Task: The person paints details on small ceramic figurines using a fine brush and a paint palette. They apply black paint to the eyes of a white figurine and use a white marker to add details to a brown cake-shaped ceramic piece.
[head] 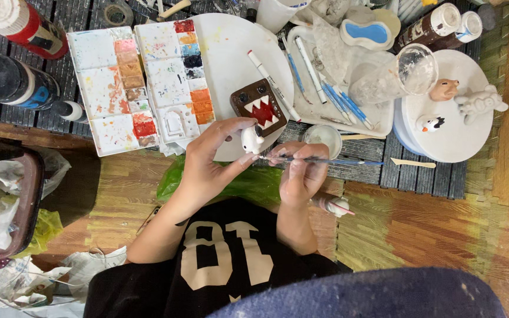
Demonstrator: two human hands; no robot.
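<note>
Nearest me, along the bottom of the frame, I am seeing blue fabric (372, 294) and a black shirt (219, 265) with pale numerals. Just above it, my left hand (207, 162) is pinching a small white figurine (253, 139) between thumb and fingertips at centre frame. My right hand (301, 174) is closing its fingers around a thin paintbrush (325, 160), its tip touching the figurine. The figurine is looking light, hard and breakable, so I am judging its sides the safest place to hold it, gently. Under my hands a green plastic bag (254, 185) is lying. Farther up, a brown toothed block figure (259, 106) is resting on a white board (231, 47), beside a stained paint palette (136, 82) at upper left.
</note>
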